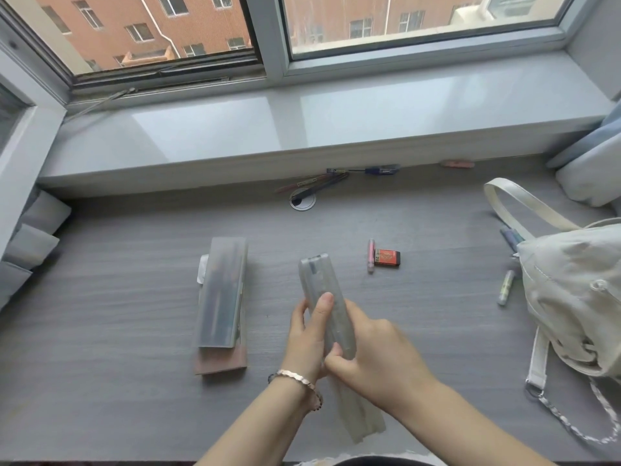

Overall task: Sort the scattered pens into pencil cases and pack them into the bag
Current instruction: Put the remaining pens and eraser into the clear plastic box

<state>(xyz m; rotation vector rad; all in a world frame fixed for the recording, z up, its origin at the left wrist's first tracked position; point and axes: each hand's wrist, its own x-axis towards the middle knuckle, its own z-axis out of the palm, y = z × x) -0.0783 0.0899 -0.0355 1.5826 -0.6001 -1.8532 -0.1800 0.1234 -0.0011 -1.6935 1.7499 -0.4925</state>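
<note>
Both hands hold a frosted translucent pencil case (319, 277) above the grey desk, its far end pointing away from me. My left hand (309, 334) grips its left side with the thumb on top. My right hand (373, 351) clasps its right side and lower end. A second frosted pencil case (221, 290) with pens inside lies to the left on a brown pad. A beige canvas bag (571, 297) slumps at the right. Loose pens (316, 183) lie by the sill, a pink pen (371, 255) mid-desk, a yellow-green highlighter (506, 286) beside the bag.
An orange and black eraser (388, 257) lies next to the pink pen. A round cable grommet (302, 200) sits under the far pens. A pink eraser (457, 163) rests under the sill. Blue pens (510, 238) poke out behind the bag. White pillows (591, 176) are at far right.
</note>
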